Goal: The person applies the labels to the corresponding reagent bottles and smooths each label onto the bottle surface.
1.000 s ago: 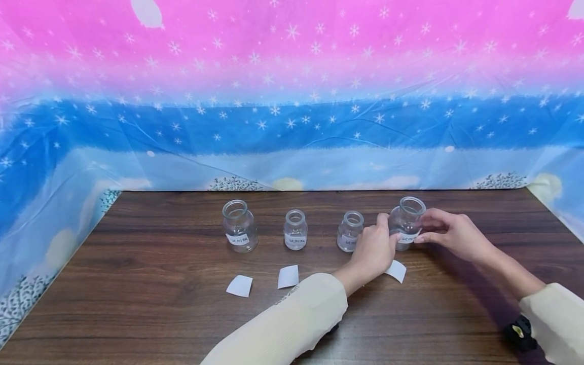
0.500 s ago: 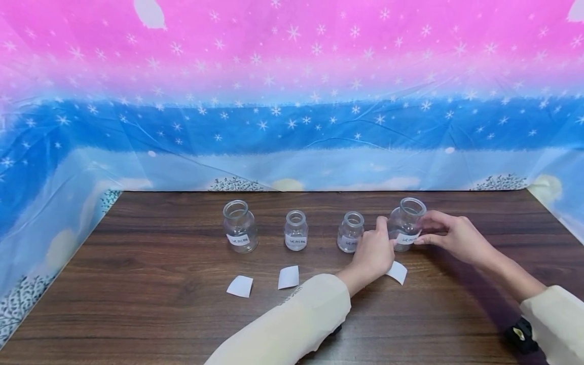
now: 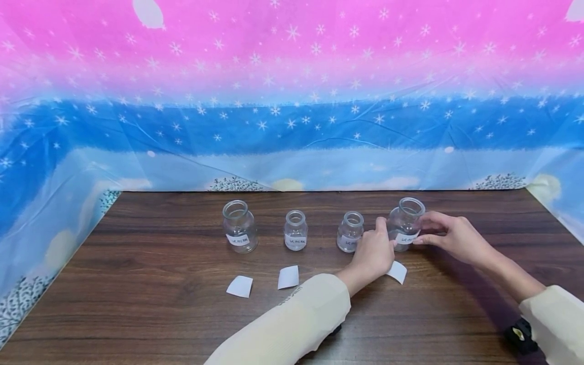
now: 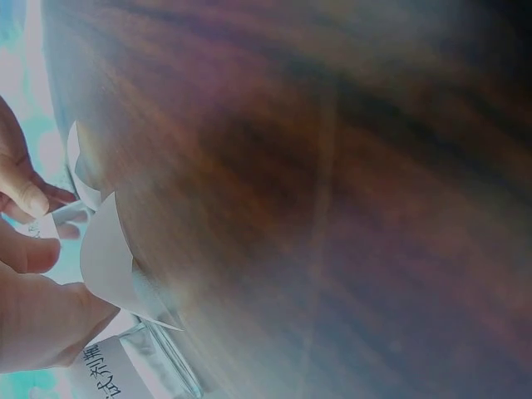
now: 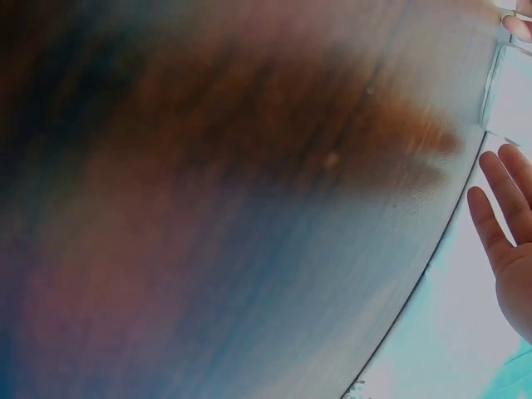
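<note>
The large glass jar [image 3: 403,220] at the right end of a row stands upright on the table between my two hands. Across its front is a white label [image 3: 405,239] with black writing. My left hand [image 3: 374,251] holds the jar's left side, its thumb at the label's left edge. From the right, my right hand [image 3: 461,238] grips it with thumb and fingertips; several other fingers [image 5: 499,199] stretch out loosely in the right wrist view. Beside my left hand is a small labelled jar [image 3: 350,234], partly covered by that hand.
Farther left stand another small jar [image 3: 296,230] and a large jar [image 3: 240,225], both labelled. White paper pieces lie in front: one left [image 3: 240,286], one middle [image 3: 288,277], one by the left wrist [image 3: 397,272]. A snowflake-patterned cloth [image 3: 292,126] hangs behind the table.
My left hand has shifted slightly, and its thumb has drawn back left, uncovering more of the label. The jars and paper pieces keep their places.
</note>
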